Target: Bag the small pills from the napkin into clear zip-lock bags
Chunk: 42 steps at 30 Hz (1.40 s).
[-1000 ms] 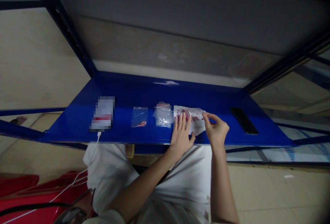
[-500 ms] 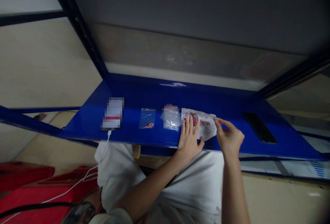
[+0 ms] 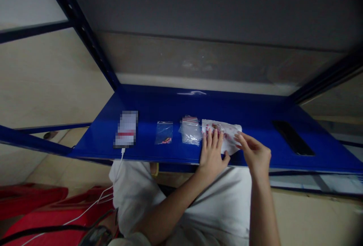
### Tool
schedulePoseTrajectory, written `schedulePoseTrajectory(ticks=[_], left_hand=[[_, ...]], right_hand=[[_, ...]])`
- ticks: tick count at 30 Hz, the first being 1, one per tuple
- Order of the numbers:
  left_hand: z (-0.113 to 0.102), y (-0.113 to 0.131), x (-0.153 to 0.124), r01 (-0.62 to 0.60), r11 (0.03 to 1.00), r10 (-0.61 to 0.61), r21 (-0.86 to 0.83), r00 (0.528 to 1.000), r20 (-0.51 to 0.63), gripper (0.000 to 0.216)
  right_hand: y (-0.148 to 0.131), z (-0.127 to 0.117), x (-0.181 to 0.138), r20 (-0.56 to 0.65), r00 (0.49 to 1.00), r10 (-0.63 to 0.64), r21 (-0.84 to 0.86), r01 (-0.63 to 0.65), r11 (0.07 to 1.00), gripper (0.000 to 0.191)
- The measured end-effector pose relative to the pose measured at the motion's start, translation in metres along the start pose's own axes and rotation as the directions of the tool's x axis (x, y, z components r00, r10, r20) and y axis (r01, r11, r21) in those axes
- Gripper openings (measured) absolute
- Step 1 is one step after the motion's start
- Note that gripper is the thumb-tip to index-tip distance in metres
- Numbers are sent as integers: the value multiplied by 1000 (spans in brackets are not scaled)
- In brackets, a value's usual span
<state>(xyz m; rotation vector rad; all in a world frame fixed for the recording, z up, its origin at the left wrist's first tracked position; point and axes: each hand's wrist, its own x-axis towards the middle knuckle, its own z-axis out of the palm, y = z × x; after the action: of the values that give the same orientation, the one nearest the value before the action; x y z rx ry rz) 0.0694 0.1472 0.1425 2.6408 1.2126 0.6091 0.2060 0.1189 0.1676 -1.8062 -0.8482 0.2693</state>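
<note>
White packet (image 3: 232, 148) laid flat on a blue shelf (image 3: 249, 104), close to the shelf's front edge; pink spots seen across its face. All places below are taken from this packet.

Left hand (image 3: 212, 156) set palm down over the packet's left half. Fingers straight, a little apart, tips resting among the pink spots; nothing is gripped by it, and the thumb is spread out to the right.

Right hand (image 3: 258, 157) brought to the packet's right edge, wrist bent, thumb and fingertips gathered at the margin. Detail at the tips is soft and dim: whether the edge is pinched between them or only touched cannot be told.

Just left of the packet, a stack of clear bags (image 3: 190, 132) is laid, red lines along the top. Farther left, a single clear bag (image 3: 163, 129), with small pink pieces (image 3: 166, 140) collected at its bottom. Farthest left, a phone (image 3: 126, 128), its screen blurred out, with a white cable (image 3: 123, 151) plugged into its near end.

Well right of the packet, a black slab (image 3: 293, 137) is laid at a slant.
</note>
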Motion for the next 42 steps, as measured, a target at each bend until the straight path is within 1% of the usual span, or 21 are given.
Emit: schedulePoseTrajectory(ticks=[1, 3, 5, 7, 9, 11, 12, 14, 17, 19, 22, 25, 28, 32, 35, 38, 40, 42], left_hand=[[0, 0, 0, -3, 1000, 3, -1, 1000, -2, 70], [-1, 0, 0, -5, 1000, 5, 0, 1000, -6, 69], [-1, 0, 0, -2, 1000, 2, 1, 1000, -8, 71], [0, 0, 0, 2, 1000, -2, -3, 1000, -9, 72], [2, 0, 0, 3, 1000, -3, -10, 1000, -9, 71], [3, 0, 0, 3, 1000, -4, -15, 1000, -9, 71], [4, 0, 0, 4, 1000, -4, -17, 1000, -10, 71], [5, 0, 0, 5, 1000, -6, -18, 1000, -15, 71], [5, 0, 0, 3, 1000, -3, -20, 1000, -19, 71], [4, 0, 0, -1, 1000, 1, -19, 1000, -18, 70], [2, -1, 1, -10, 1000, 9, -16, 1000, -15, 69], [2, -1, 0, -9, 1000, 9, -25, 1000, -11, 68], [2, 0, 0, 0, 999, 0, -37, 1000, -7, 69], [3, -1, 0, 0, 999, 0, -39, 1000, -10, 69], [3, -1, 0, -1, 1000, 0, -30, 1000, -11, 68], [2, 0, 0, 3, 1000, -3, -5, 1000, -10, 69], [2, 0, 0, 7, 1000, -7, 10, 1000, -9, 69], [2, 0, 0, 12, 1000, -12, 15, 1000, -10, 70]], right_hand=[[3, -1, 0, 40, 999, 13, 66, -16, 998, 49], [5, -2, 0, 106, 994, 2, 146, -17, 989, 48], [3, -4, -1, 116, 993, 0, 164, -19, 986, 47], [-4, -5, -3, 47, 999, 23, 124, -29, 992, 46], [-11, -7, -5, -60, 997, 40, 35, -38, 999, 44], [-14, -8, -6, -140, 990, 29, -67, -39, 997, 44], [-15, -8, -7, -160, 987, 16, -104, -33, 994, 43], [-12, -8, -6, -167, 986, -5, -115, -15, 993, 43], [-5, -7, -4, -124, 992, -19, -66, 11, 998, 44], [-1, -4, -3, -109, 994, -29, -75, 21, 997, 47], [2, 1, -2, -113, 991, -73, -155, 55, 986, 51], [0, 4, -3, -128, 982, -141, -270, 103, 957, 42], [-5, 6, -4, -163, 965, -205, -316, 146, 937, 37], [-11, 9, -5, -189, 954, -232, -314, 165, 935, 35], [-10, 14, -6, -204, 957, -207, -232, 159, 960, 36], [-6, 18, -7, -161, 967, -195, -165, 169, 972, 40], [-3, 19, -7, -120, 976, -182, -163, 161, 973, 42], [-2, 19, -8, -105, 980, -167, -183, 146, 972, 43]])
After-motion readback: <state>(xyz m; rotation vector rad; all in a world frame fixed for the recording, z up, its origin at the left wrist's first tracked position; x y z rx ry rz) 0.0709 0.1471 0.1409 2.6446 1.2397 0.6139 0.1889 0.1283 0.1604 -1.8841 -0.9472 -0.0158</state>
